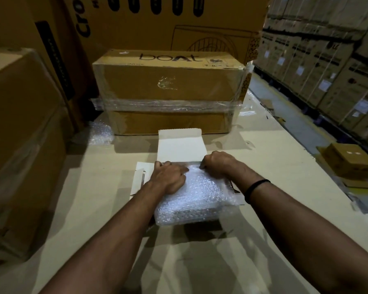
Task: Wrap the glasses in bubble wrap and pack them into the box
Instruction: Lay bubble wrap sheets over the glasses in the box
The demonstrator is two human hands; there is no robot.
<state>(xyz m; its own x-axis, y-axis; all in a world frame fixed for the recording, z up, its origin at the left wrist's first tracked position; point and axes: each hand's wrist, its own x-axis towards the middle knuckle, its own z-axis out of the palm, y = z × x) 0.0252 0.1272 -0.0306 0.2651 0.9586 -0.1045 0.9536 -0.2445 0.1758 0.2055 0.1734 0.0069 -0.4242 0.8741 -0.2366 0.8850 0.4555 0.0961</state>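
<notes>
A flat bundle of bubble wrap (197, 200) fills a small white box (141, 179) on the cardboard work surface; the glasses inside it are hidden. The box's lid flap (180, 145) stands open behind it, with a side flap out to the left. My left hand (168, 177) lies palm down on the bundle's far left corner, fingers spread over the wrap. Over the far right corner my right hand (218, 161) is curled, its fingertips pressing the wrap's edge down at the box rim.
A taped brown "boAt" carton (168, 90) stands just behind the box. Loose bubble wrap (100, 132) lies at its left. Tall cartons (19, 134) wall the left side. A small brown box (348, 162) sits at right, before stacked pallets (327, 60).
</notes>
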